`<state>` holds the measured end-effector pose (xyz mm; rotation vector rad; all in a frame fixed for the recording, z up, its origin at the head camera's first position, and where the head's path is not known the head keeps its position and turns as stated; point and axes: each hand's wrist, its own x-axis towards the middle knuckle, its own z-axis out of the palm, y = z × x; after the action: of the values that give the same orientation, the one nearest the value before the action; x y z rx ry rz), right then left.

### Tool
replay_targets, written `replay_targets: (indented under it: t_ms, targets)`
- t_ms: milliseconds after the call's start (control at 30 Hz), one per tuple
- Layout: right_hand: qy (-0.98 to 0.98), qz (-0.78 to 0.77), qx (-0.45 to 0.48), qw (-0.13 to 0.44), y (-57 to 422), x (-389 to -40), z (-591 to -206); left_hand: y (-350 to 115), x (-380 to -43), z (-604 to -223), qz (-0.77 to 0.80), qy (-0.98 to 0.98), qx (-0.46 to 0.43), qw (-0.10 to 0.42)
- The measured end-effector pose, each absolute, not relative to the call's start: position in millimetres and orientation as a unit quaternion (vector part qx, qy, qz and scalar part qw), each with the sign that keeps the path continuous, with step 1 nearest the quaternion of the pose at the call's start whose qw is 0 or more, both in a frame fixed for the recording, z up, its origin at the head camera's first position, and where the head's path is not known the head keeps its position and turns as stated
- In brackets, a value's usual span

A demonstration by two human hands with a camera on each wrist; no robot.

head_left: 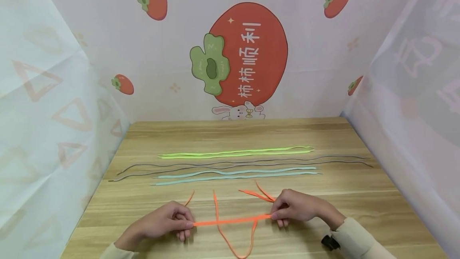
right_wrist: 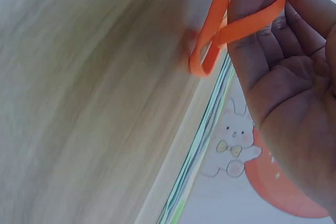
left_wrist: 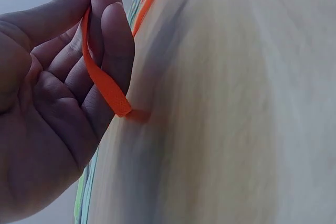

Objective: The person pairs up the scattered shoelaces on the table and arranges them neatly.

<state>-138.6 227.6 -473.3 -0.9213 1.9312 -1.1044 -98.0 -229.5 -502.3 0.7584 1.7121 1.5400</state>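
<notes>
An orange shoelace (head_left: 233, 221) is stretched nearly level between my two hands, close over the wooden table. My left hand (head_left: 170, 221) pinches it at the left between thumb and fingers; in the left wrist view a piece of orange lace (left_wrist: 107, 90) crosses the fingers. On the other side, my right hand (head_left: 296, 206) pinches it too, and the right wrist view shows orange lace (right_wrist: 252, 24) passing over the fingertips with a loop beside it. Below the taut stretch hangs a loose orange bend, and several loose orange ends spread beyond the hands.
Farther back on the table (head_left: 237, 135) lie flat pairs of light blue laces (head_left: 179, 182), grey laces (head_left: 136, 174) and yellow-green laces (head_left: 215, 155), running left to right. White printed cloth (head_left: 305, 71) encloses the back and both sides. A black piece (head_left: 330, 243) sits by the right sleeve.
</notes>
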Motion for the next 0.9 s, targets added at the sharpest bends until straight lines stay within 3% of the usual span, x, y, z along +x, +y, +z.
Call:
replay_targets:
  t_ms: [900]
  targets:
    - [0.798, -0.411, -0.309, 0.315, 291, -160, -464, -302, -113, -485, 0.572, 0.701, 0.268, 0.331]
